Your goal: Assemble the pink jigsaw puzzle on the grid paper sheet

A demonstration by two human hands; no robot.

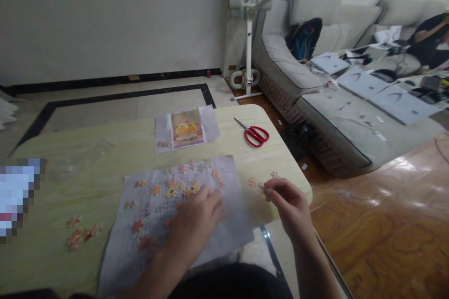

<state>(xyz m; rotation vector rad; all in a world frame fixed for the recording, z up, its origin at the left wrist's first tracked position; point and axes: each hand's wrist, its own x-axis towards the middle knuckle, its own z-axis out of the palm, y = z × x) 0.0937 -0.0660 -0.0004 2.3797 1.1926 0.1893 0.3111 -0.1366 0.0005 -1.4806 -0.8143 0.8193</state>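
Note:
A sheet of printed paper (231, 196) lies on the table with several loose jigsaw puzzle pieces (156, 190) spread over it, mostly yellow, orange and red. My left hand (199, 217) is over the right half of this sheet, fingers bent downward; blur and the hand's back hide whether they hold anything. Off the sheet's right side, my right hand (291, 203) pinches a small pale puzzle piece (265, 188) between thumb and forefinger. A pinkish piece (252, 182) and another piece (274, 174) rest close to it. Behind the sheet is a picture (187, 129) of a yellow cartoon figure.
Red-handled scissors (256, 136) lie at the table's far right. More puzzle pieces (75, 238) and a clear plastic bag (82, 156) are on the left of the table (45, 205). A grey sofa (336, 126) holds flat white boxes (400, 103); a person (430, 39) sits there.

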